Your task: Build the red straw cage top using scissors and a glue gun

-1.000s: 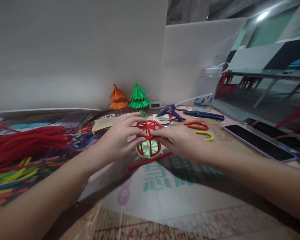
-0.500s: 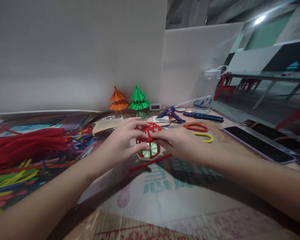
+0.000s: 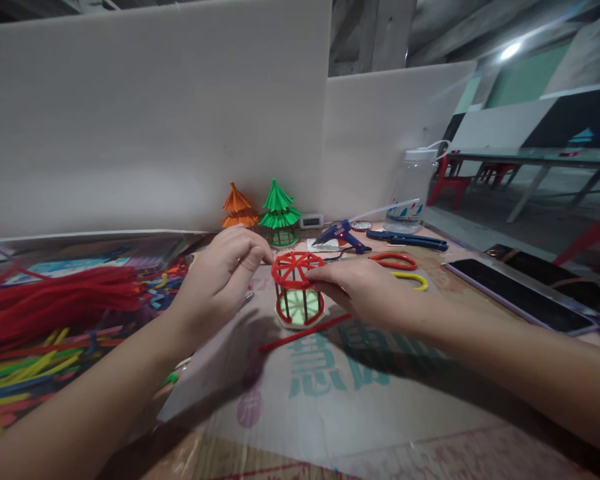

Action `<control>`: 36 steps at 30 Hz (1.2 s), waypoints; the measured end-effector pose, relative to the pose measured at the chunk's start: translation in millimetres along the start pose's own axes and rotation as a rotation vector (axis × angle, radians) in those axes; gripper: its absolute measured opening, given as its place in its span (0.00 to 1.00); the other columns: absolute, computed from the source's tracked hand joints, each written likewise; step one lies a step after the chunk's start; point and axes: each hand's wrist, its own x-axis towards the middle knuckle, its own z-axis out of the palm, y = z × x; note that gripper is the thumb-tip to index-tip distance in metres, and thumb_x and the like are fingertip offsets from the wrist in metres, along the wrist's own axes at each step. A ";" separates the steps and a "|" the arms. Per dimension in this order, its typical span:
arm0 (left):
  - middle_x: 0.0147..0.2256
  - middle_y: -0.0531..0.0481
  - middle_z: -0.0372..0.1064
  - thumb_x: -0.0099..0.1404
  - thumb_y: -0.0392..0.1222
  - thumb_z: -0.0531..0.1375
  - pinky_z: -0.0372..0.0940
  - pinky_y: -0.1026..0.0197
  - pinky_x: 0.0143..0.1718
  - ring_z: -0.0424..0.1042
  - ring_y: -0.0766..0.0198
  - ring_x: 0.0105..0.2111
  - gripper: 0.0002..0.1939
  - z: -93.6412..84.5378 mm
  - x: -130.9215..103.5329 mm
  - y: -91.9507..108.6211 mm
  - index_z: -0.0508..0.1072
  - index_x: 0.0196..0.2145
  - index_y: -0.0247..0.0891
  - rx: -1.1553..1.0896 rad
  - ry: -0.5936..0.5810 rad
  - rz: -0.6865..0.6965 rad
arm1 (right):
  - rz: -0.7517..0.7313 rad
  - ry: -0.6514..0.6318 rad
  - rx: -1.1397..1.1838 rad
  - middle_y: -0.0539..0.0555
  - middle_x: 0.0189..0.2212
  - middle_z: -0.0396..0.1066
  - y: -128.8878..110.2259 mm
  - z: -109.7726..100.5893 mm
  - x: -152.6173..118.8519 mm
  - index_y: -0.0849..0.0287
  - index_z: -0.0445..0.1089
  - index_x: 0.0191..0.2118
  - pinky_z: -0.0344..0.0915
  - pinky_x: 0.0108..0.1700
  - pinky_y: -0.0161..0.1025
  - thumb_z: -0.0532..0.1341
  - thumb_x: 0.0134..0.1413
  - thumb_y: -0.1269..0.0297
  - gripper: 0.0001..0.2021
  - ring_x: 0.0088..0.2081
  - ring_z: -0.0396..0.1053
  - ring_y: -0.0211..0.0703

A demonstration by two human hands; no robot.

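Observation:
A small round pavilion-like model (image 3: 298, 272) stands upright on the table, with a red spoked top ring, dark posts and a pale green base edged in red. My right hand (image 3: 357, 283) pinches the right side of its top ring. Just left of the model, my left hand (image 3: 223, 270) is closed, thumb against curled fingers. Whatever it may hold is hidden. A loose red pipe cleaner (image 3: 303, 333) lies in front of the base.
Behind stand an orange tiered model (image 3: 237, 207) and a green one (image 3: 279, 210). A blue glue gun (image 3: 343, 235), pliers (image 3: 407, 240), scissors (image 3: 395, 260), a water bottle (image 3: 410, 187) and a phone (image 3: 520, 297) lie rightward. Red pipe cleaners (image 3: 70, 290) are heaped left.
My left hand has drawn back leftward from the model and its fingers have curled closed. My right hand stays at the top ring. The view has tilted slightly upward.

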 end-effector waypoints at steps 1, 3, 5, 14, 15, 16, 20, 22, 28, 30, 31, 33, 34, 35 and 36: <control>0.36 0.48 0.73 0.75 0.40 0.49 0.64 0.54 0.48 0.71 0.59 0.41 0.15 -0.3 0.2 0.4 0.73 0.34 0.39 0.010 -0.001 -0.005 | 0.003 0.002 0.003 0.57 0.44 0.80 0.6 0.1 -0.3 0.59 0.75 0.50 0.67 0.43 0.38 0.54 0.68 0.65 0.14 0.42 0.76 0.44; 0.36 0.48 0.75 0.74 0.41 0.51 0.63 0.52 0.50 0.72 0.59 0.41 0.15 -0.9 0.7 0.7 0.75 0.35 0.39 0.026 -0.009 -0.010 | 0.007 0.013 0.000 0.57 0.44 0.80 2.1 1.3 -0.9 0.59 0.75 0.50 0.67 0.43 0.38 0.55 0.68 0.65 0.14 0.42 0.76 0.45; 0.37 0.49 0.77 0.72 0.42 0.56 0.64 0.51 0.51 0.73 0.59 0.41 0.12 -1.7 1.2 1.5 0.78 0.36 0.40 0.005 -0.001 -0.023 | 0.002 0.034 -0.008 0.57 0.44 0.80 3.3 3.1 -1.4 0.59 0.75 0.50 0.67 0.43 0.39 0.55 0.67 0.66 0.13 0.42 0.77 0.45; 0.36 0.50 0.78 0.61 0.42 0.68 0.72 0.57 0.42 0.77 0.60 0.37 0.05 -6.3 1.1 14.4 0.78 0.32 0.40 -0.398 0.114 -0.295 | 0.001 0.037 -0.010 0.54 0.41 0.80 -1.2 0.1 -1.9 0.57 0.75 0.49 0.63 0.37 0.36 0.57 0.62 0.72 0.13 0.36 0.75 0.42; 0.35 0.50 0.78 0.61 0.41 0.68 0.72 0.58 0.41 0.77 0.61 0.37 0.05 -5.6 0.7 14.5 0.77 0.32 0.40 -0.438 0.112 -0.305 | 0.010 0.032 -0.005 0.54 0.42 0.80 -1.9 -0.6 -2.1 0.57 0.75 0.49 0.63 0.38 0.36 0.57 0.62 0.72 0.13 0.37 0.75 0.42; 0.35 0.50 0.77 0.61 0.40 0.68 0.73 0.58 0.41 0.76 0.61 0.37 0.05 -4.5 0.1 14.2 0.76 0.32 0.40 -0.475 0.110 -0.308 | 0.022 0.025 0.000 0.54 0.42 0.80 -2.4 -1.1 -2.2 0.57 0.75 0.49 0.63 0.38 0.36 0.57 0.63 0.71 0.13 0.37 0.75 0.42; 0.34 0.51 0.74 0.62 0.37 0.66 0.72 0.60 0.39 0.74 0.63 0.37 0.04 -1.9 -2.0 12.5 0.72 0.33 0.40 -0.517 0.085 -0.284 | 0.038 0.008 0.003 0.54 0.41 0.80 -4.4 -2.3 -2.5 0.57 0.75 0.48 0.61 0.36 0.35 0.57 0.64 0.70 0.12 0.35 0.74 0.40; 0.34 0.51 0.73 0.62 0.37 0.65 0.71 0.61 0.39 0.74 0.63 0.37 0.04 -4.1 -1.6 14.4 0.72 0.33 0.40 -0.487 0.075 -0.268 | 0.031 0.011 -0.008 0.54 0.39 0.80 -5.1 -2.3 -2.2 0.57 0.76 0.46 0.59 0.34 0.34 0.57 0.64 0.71 0.11 0.33 0.73 0.39; 0.26 0.56 0.68 0.61 0.32 0.62 0.67 0.66 0.28 0.73 0.67 0.29 0.06 -16.6 2.0 27.7 0.71 0.30 0.43 -0.548 0.198 -0.317 | 0.037 0.046 -0.062 0.54 0.34 0.79 -4.3 0.0 -0.6 0.58 0.77 0.45 0.58 0.33 0.35 0.56 0.65 0.70 0.12 0.32 0.73 0.40; 0.20 0.59 0.63 0.65 0.35 0.60 0.63 0.66 0.22 0.68 0.69 0.21 0.05 -17.4 1.4 29.5 0.72 0.34 0.45 -0.585 0.204 -0.351 | 0.051 0.058 -0.052 0.54 0.34 0.80 -3.7 0.7 -0.6 0.58 0.77 0.45 0.59 0.34 0.35 0.55 0.66 0.69 0.12 0.32 0.73 0.40; 0.18 0.60 0.61 0.67 0.37 0.59 0.62 0.66 0.20 0.65 0.69 0.18 0.04 -16.9 0.7 29.2 0.73 0.36 0.45 -0.592 0.182 -0.359 | 0.052 0.055 -0.046 0.54 0.35 0.80 -3.5 0.8 -0.8 0.58 0.77 0.45 0.60 0.34 0.35 0.55 0.66 0.69 0.12 0.33 0.73 0.40; 0.16 0.60 0.58 0.71 0.44 0.57 0.60 0.65 0.19 0.62 0.69 0.16 0.06 -14.3 -0.6 26.1 0.74 0.38 0.44 -0.543 0.110 -0.351 | 0.034 0.037 -0.025 0.54 0.37 0.80 -3.3 0.7 -1.5 0.59 0.76 0.44 0.61 0.34 0.35 0.56 0.65 0.70 0.11 0.34 0.74 0.40; 0.16 0.59 0.59 0.72 0.46 0.56 0.59 0.64 0.20 0.62 0.68 0.17 0.10 -12.3 -1.1 23.6 0.74 0.36 0.42 -0.467 0.070 -0.325 | 0.017 0.036 -0.008 0.55 0.38 0.80 -3.3 0.6 -1.9 0.59 0.76 0.44 0.61 0.35 0.35 0.56 0.65 0.71 0.11 0.34 0.74 0.40; 0.17 0.57 0.61 0.72 0.48 0.56 0.60 0.63 0.21 0.63 0.67 0.19 0.14 -9.9 -1.5 20.8 0.74 0.32 0.41 -0.358 0.041 -0.279 | 0.003 0.040 0.010 0.55 0.39 0.80 -3.3 0.5 -2.4 0.59 0.76 0.45 0.62 0.35 0.35 0.56 0.64 0.71 0.11 0.35 0.74 0.40; 0.20 0.54 0.64 0.71 0.49 0.57 0.61 0.62 0.24 0.65 0.66 0.22 0.17 -7.1 -1.7 17.9 0.74 0.28 0.40 -0.229 0.020 -0.216 | -0.003 0.046 0.027 0.55 0.39 0.80 -3.4 0.6 -2.8 0.59 0.75 0.45 0.62 0.36 0.35 0.56 0.64 0.71 0.11 0.36 0.74 0.40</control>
